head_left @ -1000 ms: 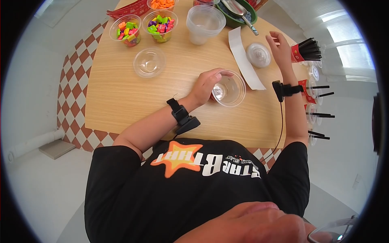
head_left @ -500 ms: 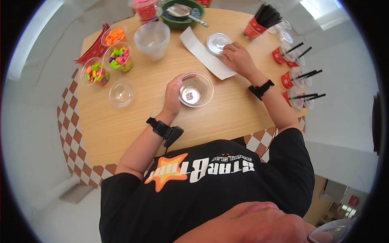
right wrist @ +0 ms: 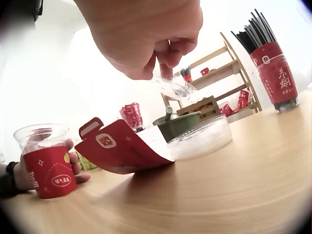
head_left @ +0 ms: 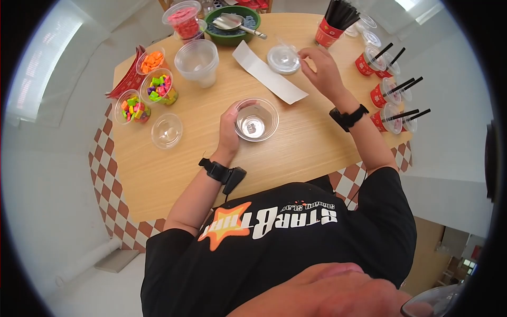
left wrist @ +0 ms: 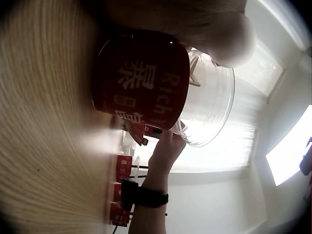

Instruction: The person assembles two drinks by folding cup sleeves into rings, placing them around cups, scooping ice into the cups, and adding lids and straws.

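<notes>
My left hand grips a clear plastic cup with a red printed sleeve, standing upright on the table. The sleeve is plain in both wrist views. My right hand pinches the edge of a thin clear plastic lid between thumb and fingers, and the lid hangs tilted below them. Under it lies a stack of clear lids on the table. A curved paper cup sleeve, white inside and red outside, lies between the cup and the lid stack.
Cups of colourful pieces and a clear bowl-shaped lid are on the left. Nested clear cups and a green bowl with a metal scoop stand behind. Black straws and lidded red-sleeved cups line the right.
My right hand came down to the lid stack, then rose slightly with one lid pinched. My left hand keeps its grip on the cup. The head view has shifted.
</notes>
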The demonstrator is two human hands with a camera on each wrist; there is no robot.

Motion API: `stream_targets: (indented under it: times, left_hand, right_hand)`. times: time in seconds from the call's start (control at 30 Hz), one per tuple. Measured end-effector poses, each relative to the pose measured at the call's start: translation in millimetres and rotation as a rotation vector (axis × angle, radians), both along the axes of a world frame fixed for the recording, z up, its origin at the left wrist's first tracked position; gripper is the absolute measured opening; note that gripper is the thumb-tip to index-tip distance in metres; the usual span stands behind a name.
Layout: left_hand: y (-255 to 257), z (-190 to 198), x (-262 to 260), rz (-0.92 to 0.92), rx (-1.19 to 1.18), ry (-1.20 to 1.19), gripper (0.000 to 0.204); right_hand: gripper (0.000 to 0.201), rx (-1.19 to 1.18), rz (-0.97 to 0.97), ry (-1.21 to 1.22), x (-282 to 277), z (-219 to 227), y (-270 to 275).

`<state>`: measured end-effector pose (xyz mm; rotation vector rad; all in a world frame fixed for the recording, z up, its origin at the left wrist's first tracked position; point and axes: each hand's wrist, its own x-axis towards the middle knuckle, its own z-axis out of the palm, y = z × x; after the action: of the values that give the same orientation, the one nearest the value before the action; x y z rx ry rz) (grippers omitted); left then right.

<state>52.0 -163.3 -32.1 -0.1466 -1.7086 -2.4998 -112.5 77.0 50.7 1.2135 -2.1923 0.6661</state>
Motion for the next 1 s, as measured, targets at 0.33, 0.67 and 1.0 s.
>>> stream_targets:
  times: [0.33,0.67,1.0]
  left_hand:
    - [5,-2,2,0.070,0.059,0.004,0.052]
    - [4,-1,4,-0.028,0.185,-0.038,0.049]
    - [5,0,4,-0.010,0.184,-0.016,0.048]
  right_hand:
    - [0.033,-0.374,0.207,-1.282,100,14,-25]
    - [0.051,-0.058,0.039,-0.574,125,0,-52]
    - [0.085,0.252,0.198,-0.450,129,-11,-50]
